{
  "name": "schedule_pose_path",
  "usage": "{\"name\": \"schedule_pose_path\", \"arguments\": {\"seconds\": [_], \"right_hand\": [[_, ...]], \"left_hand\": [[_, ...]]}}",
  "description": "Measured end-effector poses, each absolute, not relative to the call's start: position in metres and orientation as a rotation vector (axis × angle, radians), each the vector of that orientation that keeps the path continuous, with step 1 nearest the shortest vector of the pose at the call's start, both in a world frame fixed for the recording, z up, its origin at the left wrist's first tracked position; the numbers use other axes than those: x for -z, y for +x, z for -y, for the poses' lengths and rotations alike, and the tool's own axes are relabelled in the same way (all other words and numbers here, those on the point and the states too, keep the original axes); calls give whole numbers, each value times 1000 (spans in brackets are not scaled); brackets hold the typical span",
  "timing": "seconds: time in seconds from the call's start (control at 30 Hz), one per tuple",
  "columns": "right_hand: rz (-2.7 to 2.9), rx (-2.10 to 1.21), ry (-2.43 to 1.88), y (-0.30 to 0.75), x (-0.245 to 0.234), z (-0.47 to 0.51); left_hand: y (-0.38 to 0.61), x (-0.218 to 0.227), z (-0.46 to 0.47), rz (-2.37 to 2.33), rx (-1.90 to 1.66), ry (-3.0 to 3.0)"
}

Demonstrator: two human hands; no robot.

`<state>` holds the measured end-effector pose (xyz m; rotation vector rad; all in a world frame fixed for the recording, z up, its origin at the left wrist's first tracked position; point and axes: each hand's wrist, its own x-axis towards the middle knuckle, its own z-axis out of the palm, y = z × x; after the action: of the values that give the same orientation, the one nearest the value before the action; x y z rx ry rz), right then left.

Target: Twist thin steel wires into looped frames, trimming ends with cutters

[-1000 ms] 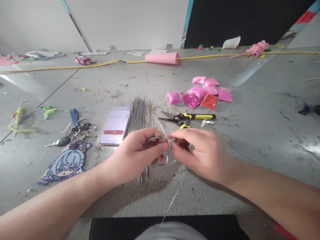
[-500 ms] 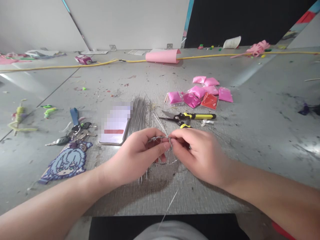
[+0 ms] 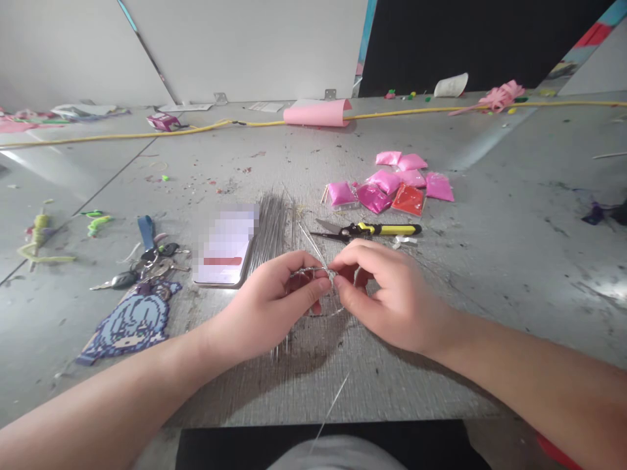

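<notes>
Apparently the step in hand is fastening wire at a joint: just below the centre of the view, the left hand (image 3: 267, 297) pinches the rim of a twisted-wire ring (image 3: 332, 275) between thumb and fingers, and the right hand (image 3: 394, 294) pinches close beside it. Straight metal wires (image 3: 272, 219) lie up and left. The next move likely calls for a steady left hold while the right fingertips turn the strand tight.
</notes>
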<state>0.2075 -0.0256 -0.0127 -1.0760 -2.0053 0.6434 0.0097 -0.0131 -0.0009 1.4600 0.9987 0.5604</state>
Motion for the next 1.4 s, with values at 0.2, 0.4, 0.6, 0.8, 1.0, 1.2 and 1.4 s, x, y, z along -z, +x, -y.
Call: {"name": "schedule_pose_path", "arguments": {"seconds": [0.2,0.4,0.6,0.8,1.0,1.2,1.4], "right_hand": [[2032,-608,-1115,207,13,27],[2101,-707,-1187,206,11,31],[2042,-991,-1280,207,5,27],[1838,-1283,-1276,210,2,21],[1804,-1320,-1254,211,3,20],[1724,-1528,-1198,212,5,24],[1474,-1895,-937,218,15,17]], "left_hand": [[8,3,13,-1045,-513,1551],[7,2,12,-1040,-513,1654],[7,1,11,-1056,-539,1867],[7,1,10,-1101,-568,1919],[6,3,10,-1065,-579,1910],[5,4,9,-1028,-652,2001],[2,-2,9,-894,-670,2101]]}}
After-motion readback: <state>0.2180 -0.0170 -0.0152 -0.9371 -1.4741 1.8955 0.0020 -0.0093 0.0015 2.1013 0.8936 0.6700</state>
